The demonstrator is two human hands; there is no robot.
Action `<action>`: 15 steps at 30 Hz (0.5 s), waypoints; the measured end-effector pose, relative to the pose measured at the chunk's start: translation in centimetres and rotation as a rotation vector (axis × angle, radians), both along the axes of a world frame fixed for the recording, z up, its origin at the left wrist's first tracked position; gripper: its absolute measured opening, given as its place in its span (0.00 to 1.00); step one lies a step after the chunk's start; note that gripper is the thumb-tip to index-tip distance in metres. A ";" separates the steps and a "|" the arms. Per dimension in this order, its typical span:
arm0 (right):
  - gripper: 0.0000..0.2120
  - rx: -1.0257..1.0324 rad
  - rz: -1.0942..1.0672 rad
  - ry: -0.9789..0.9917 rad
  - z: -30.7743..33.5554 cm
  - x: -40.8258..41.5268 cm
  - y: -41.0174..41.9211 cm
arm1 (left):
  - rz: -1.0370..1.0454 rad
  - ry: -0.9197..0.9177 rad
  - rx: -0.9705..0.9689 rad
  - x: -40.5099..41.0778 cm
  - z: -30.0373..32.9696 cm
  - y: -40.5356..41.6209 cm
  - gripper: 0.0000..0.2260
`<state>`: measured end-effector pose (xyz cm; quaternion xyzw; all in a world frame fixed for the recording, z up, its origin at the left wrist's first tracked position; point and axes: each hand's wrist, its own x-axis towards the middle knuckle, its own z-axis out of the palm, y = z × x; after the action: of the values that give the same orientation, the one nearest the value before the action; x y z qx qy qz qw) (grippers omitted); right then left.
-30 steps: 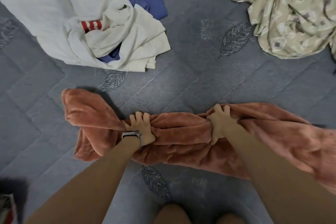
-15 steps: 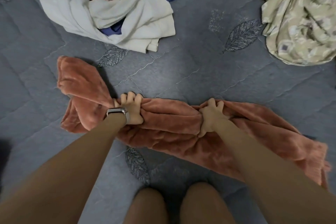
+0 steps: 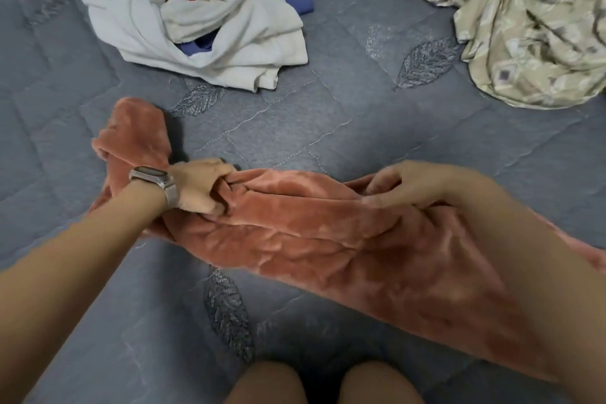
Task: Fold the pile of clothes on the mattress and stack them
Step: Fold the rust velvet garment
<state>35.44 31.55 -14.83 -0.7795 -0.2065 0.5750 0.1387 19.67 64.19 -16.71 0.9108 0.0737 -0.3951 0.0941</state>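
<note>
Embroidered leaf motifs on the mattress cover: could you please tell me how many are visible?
3 clearly: one beside the beige sheet, one below the white clothes, one near the knees. Others may be hidden under fabric.

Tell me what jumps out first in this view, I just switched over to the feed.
The long rust-pink fleece garment stretched across the grey quilted mattress dominates the foreground, with the left hand bunching it near its left end and the right hand touching it further right, fingers loose. Beyond it lies a heap of white and blue clothes at top left, and a crumpled beige patterned sheet at top right.
</note>
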 end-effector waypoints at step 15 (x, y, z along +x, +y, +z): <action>0.08 0.260 -0.618 -1.000 -2.6 -0.5 -3.1 | -0.080 -0.956 0.241 -6.4 1.3 4.2 0.18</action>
<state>34.97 28.47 -17.41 -0.9560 -0.0789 0.0418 0.2795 13.25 68.35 -15.42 0.9967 0.0323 0.0750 -0.0038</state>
